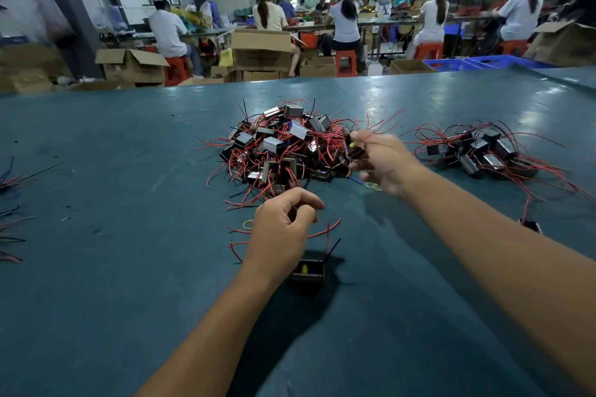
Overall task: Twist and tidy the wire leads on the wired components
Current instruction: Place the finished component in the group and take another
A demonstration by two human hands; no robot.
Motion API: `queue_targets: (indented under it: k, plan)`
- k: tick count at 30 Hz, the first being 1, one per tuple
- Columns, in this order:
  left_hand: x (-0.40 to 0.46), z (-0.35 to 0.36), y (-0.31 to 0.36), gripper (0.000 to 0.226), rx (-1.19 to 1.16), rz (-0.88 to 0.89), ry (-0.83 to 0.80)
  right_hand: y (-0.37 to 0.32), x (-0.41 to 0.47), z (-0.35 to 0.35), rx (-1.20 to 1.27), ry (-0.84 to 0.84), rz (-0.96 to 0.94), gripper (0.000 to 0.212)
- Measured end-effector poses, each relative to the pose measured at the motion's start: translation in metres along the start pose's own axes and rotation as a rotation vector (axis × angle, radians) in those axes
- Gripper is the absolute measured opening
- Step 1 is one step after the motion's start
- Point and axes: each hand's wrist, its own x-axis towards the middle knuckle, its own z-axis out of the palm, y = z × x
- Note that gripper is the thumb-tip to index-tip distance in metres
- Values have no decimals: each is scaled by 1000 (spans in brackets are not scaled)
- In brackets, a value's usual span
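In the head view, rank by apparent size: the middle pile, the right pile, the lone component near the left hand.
1. Middle pile
2. Right pile
3. Lone component, smallest, though nearest the camera.

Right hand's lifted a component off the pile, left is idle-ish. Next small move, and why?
Probably bring the left hand up to pinch the red leads sticking out of the component gripped by the right hand. They fan loose, untwisted, and the left seems to hold nothing.
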Motion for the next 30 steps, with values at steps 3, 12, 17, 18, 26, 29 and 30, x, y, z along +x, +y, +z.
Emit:
queue_targets:
  k: [3,12,17,18,26,29,30]
  plan:
    - [0,0,-3,31,13,-41,-40,13,-34,-25,62,-4,84,22]
    - [-5,8,-1,15,17,-46,-146,37,-105,-46,293,-245,62,27]
    - [-5,4,5,17,45,24,-137,39,-109,-47,216,-368,-77,41]
    - [-5,3,6,16,43,31,-145,40,-109,-48,191,-383,-102,41]
    - [-10,6,9,6,108,100,-178,37,-107,-53,-190,-435,-172,22]
    - [-11,6,11,14,65,114,-178,32,-111,-58,-573,-442,-274,17]
    - [-12,6,12,16,46,115,-188,30,-112,-60,-748,-445,-337,17]
